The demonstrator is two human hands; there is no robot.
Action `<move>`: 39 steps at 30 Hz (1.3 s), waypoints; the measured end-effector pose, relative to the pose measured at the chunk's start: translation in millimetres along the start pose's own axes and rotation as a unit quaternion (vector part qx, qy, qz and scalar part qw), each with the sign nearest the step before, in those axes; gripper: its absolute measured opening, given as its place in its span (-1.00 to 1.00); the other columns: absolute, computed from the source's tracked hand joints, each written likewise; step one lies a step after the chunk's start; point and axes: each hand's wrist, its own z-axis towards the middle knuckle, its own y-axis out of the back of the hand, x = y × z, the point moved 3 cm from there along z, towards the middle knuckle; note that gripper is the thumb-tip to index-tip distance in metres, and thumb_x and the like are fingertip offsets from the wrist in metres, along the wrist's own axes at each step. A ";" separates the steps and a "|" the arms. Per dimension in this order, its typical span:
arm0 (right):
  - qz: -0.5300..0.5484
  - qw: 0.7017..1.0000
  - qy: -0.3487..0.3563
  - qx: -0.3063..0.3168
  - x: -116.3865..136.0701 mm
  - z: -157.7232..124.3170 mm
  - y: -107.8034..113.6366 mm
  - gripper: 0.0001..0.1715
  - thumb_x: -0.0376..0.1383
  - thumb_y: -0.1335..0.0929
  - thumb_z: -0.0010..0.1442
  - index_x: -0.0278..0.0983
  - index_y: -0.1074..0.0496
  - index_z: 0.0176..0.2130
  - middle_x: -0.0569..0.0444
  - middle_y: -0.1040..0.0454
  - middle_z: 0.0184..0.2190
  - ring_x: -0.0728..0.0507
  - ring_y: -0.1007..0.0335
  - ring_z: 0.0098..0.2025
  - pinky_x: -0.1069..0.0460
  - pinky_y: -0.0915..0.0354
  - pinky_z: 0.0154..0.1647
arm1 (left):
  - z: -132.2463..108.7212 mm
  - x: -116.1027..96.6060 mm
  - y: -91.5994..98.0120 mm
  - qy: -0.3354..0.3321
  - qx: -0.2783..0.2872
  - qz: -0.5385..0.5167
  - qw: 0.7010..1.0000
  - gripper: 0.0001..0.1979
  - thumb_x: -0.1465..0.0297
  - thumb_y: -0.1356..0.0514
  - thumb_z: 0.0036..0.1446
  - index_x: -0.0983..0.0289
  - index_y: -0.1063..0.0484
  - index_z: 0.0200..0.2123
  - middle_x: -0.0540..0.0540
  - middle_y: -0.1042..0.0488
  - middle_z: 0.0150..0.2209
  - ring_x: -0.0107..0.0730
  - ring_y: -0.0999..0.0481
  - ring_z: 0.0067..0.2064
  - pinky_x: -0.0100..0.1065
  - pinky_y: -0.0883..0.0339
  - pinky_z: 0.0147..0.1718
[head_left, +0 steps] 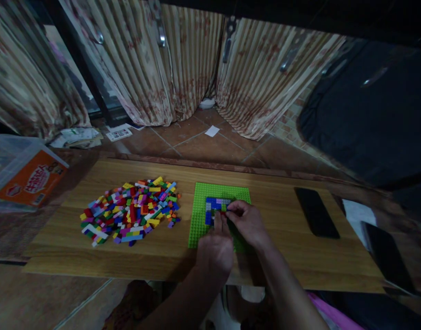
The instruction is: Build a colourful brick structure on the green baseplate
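A green baseplate (201, 201) lies on the wooden table in front of me. On it stands a low outline of blue bricks (208, 217), with a few grey and lilac ones along its far side. My left hand (215, 247) reaches in from the near edge, its index and middle fingers stretched out, the tips touching the bricks inside the outline. At the right side of the outline, my right hand (247, 221) pinches with thumb and index finger at a small red brick (223, 213). The fingers partly hide the bricks beneath them.
A spread pile of mixed coloured bricks (133, 211) covers the left part of the wooden table (279, 256). A black phone (316, 213) lies to the right. Left of the table is a clear plastic tub (11, 156) with an orange label. Striped curtains (190, 64) hang beyond.
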 end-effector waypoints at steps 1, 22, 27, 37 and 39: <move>-0.002 1.000 0.003 -0.001 -0.2 0.1 -0.4 -0.90 -0.29 -0.37 0.00 -0.25 -0.47 -0.39 0.08 -0.51 -0.45 -0.09 -0.42 -0.41 -0.02 -0.35 -0.33 | 0.3 -0.1 0.4 -0.001 -0.001 0.000 1.000 -0.47 0.46 -0.02 0.21 0.37 -0.19 0.27 0.42 -0.31 0.20 -0.09 -0.59 -0.16 -0.21 -0.49 -0.26; 0.045 0.999 -0.023 0.005 4.0 -0.2 3.3 -0.86 -0.22 -0.42 -0.05 -0.25 -0.52 -0.43 0.08 -0.55 -0.45 -0.12 -0.43 -0.38 -0.04 -0.33 -0.26 | -5.5 -2.2 -4.5 -0.018 -0.051 -0.026 0.998 -0.42 0.42 -0.08 0.17 0.51 -0.18 0.24 0.54 -0.23 0.22 -0.02 -0.56 -0.09 -0.17 -0.49 -0.25; 0.289 0.946 -0.089 -0.118 6.3 2.0 21.1 -0.77 -0.21 -0.50 -0.10 -0.28 -0.46 -0.47 0.21 -0.36 -0.59 0.05 -0.19 -0.57 0.13 -0.16 -0.55 | -14.5 -10.9 -5.4 -0.028 -0.080 -0.039 0.996 -0.45 0.45 -0.09 0.15 0.53 -0.21 0.21 0.51 -0.11 0.29 -0.07 -0.55 -0.04 -0.20 -0.51 -0.20; 0.698 0.696 -0.133 0.106 51.7 -15.0 20.6 -0.94 -0.38 -0.37 0.15 -0.27 -0.40 -0.29 0.28 -0.17 -0.55 0.15 -0.03 -0.64 0.24 -0.13 -0.65 | -15.6 5.7 21.0 -0.111 -0.237 -0.201 0.944 -0.71 0.43 -0.02 0.23 0.28 -0.39 -0.01 0.19 -0.49 0.04 -0.26 -0.52 0.01 -0.27 -0.48 -0.05; 0.704 0.687 -0.131 0.125 55.5 -16.7 14.8 -0.95 -0.37 -0.35 0.18 -0.26 -0.39 -0.27 0.27 -0.19 -0.53 0.15 -0.05 -0.64 0.24 -0.13 -0.65 | -14.5 10.2 25.6 -0.116 -0.244 -0.231 0.935 -0.72 0.44 -0.02 0.23 0.26 -0.39 -0.03 0.16 -0.50 0.02 -0.29 -0.53 -0.01 -0.29 -0.48 -0.06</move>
